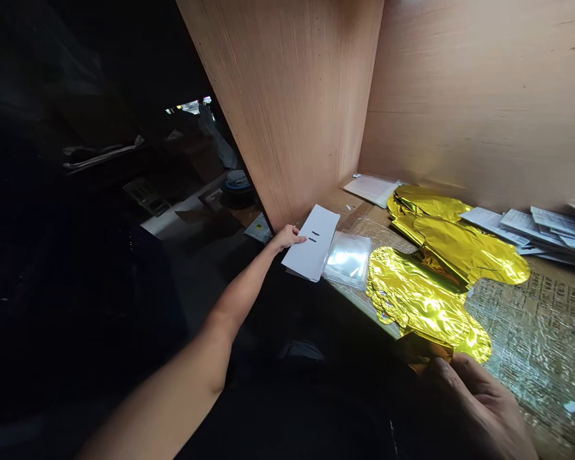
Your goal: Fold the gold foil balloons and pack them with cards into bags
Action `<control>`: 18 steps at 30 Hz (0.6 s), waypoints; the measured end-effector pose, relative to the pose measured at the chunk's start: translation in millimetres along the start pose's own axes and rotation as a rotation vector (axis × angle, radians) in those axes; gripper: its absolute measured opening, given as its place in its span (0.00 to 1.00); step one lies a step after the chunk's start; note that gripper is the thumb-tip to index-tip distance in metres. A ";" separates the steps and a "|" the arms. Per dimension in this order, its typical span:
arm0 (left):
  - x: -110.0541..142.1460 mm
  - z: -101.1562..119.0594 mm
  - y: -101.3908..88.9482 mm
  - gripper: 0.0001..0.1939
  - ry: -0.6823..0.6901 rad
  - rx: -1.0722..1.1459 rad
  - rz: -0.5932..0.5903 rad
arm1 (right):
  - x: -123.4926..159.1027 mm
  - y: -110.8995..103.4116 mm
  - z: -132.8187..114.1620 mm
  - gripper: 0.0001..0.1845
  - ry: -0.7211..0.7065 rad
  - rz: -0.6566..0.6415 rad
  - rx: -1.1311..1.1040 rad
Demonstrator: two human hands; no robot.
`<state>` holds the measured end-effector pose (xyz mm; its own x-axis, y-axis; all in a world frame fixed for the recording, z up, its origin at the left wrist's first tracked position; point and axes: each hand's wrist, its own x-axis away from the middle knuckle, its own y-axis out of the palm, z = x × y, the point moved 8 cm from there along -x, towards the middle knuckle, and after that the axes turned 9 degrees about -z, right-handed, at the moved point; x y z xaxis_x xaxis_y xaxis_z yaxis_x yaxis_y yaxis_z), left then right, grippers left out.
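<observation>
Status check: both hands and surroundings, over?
Left hand gripping white cards. Right hand at gold foil, grip unclear. Clear sleeves between cards and foil.

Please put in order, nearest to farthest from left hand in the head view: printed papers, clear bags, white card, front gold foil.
1. White card: in the grip of the left hand.
2. Clear bags: right of it.
3. Front gold foil: farther right.
4. Printed papers: far right.
</observation>
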<state>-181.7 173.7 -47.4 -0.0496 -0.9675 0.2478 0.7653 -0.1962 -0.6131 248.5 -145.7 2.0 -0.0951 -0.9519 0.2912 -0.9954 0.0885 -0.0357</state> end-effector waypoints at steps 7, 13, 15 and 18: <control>2.0 23.7 -8.7 0.23 0.035 0.025 0.025 | 5.3 -0.2 9.7 0.23 0.046 -0.046 -0.038; 38.2 58.4 -37.0 0.22 0.147 0.032 0.225 | 0.9 -5.0 -1.9 0.21 -0.064 -0.060 0.006; 60.6 75.6 -19.0 0.25 0.201 0.101 0.221 | -7.9 4.5 -15.7 0.20 -0.131 -0.057 -0.002; 105.3 110.6 48.3 0.28 0.345 0.463 0.045 | -28.0 29.8 -47.5 0.22 -0.275 -0.071 0.009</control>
<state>-79.0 80.0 32.0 -0.1572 -0.9845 -0.0779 0.9688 -0.1384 -0.2056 221.1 -102.4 38.1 -0.0184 -0.9996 0.0225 -0.9993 0.0177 -0.0334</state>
